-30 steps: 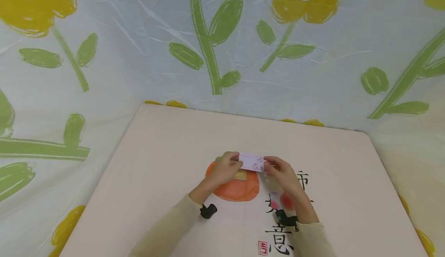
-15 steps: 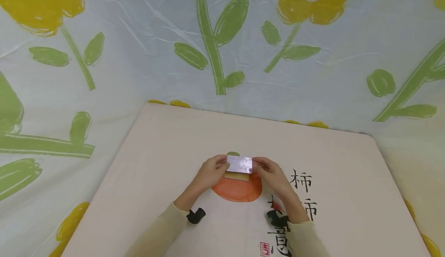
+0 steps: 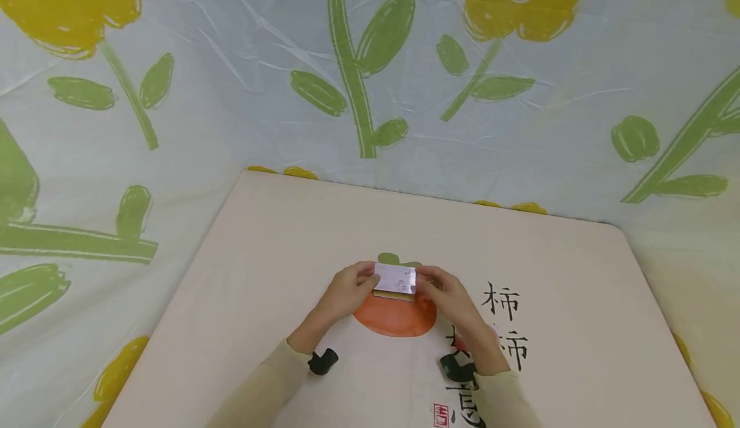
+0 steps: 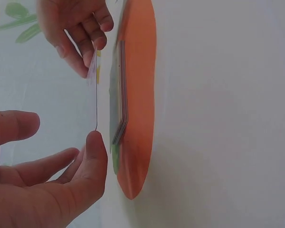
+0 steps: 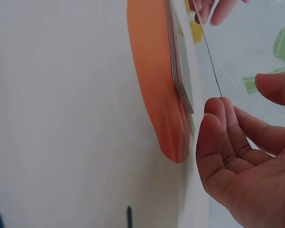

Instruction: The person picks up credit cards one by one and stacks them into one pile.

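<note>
A thin pale card (image 3: 395, 278) with a small pinkish print is held level between both hands. My left hand (image 3: 345, 290) pinches its left end between thumb and fingers. Its right end is pinched by my right hand (image 3: 449, 293). Below the card lies a neat stack of cards (image 4: 122, 90), whose layered edges show in both wrist views. In the head view only the stack's yellowish near strip shows, since the held card covers the rest. A gap separates the held card from the stack in the right wrist view.
The stack rests on an orange persimmon print (image 3: 396, 322) on a pale table mat (image 3: 277, 235). Black lettering (image 3: 502, 303) is printed at right. A red patch (image 3: 460, 343) is partly hidden by my right forearm. A flower-patterned curtain (image 3: 231, 94) hangs behind the table.
Both hands have shifted left with the card, which now sits squarely over the stack. In the last half second it has lowered slightly and the glare on it has faded.
</note>
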### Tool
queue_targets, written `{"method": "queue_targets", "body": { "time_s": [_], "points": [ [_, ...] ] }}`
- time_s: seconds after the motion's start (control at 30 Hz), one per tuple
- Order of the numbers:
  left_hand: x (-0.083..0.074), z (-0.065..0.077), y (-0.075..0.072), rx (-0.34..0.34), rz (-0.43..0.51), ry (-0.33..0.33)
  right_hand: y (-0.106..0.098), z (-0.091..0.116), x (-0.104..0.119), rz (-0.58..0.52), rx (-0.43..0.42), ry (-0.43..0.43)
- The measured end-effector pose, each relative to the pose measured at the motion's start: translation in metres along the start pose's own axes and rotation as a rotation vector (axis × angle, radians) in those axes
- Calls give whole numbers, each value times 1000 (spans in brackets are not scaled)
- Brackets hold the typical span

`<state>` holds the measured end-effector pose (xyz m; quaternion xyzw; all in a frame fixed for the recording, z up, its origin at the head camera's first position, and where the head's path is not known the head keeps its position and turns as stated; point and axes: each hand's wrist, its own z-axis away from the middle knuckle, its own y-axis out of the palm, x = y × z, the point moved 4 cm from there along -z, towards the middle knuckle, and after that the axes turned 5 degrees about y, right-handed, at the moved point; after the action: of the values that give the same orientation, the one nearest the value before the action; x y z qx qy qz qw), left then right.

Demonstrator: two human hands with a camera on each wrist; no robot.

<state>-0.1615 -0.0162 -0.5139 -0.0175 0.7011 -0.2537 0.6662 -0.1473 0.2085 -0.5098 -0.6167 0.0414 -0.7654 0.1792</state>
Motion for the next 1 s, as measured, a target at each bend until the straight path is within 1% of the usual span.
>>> {"method": "queue_targets", "body": {
  "time_s": [0.23,0.47,0.57,0.73,1.0],
  "points": [
    [-2,1,1,11,-24,3,2,0,-4,17,-21,60],
    [-1,0,2,49,-41,19,1,0,-8,48,-10,103],
    [0,0,3,66,-50,25,1,1,-9,61,-11,114],
    [2,0,5,71,-48,10,2,0,-12,59,-8,131],
    [3,-2,7,82,-90,13,2,0,-11,93,-10,128]
  ]
}}
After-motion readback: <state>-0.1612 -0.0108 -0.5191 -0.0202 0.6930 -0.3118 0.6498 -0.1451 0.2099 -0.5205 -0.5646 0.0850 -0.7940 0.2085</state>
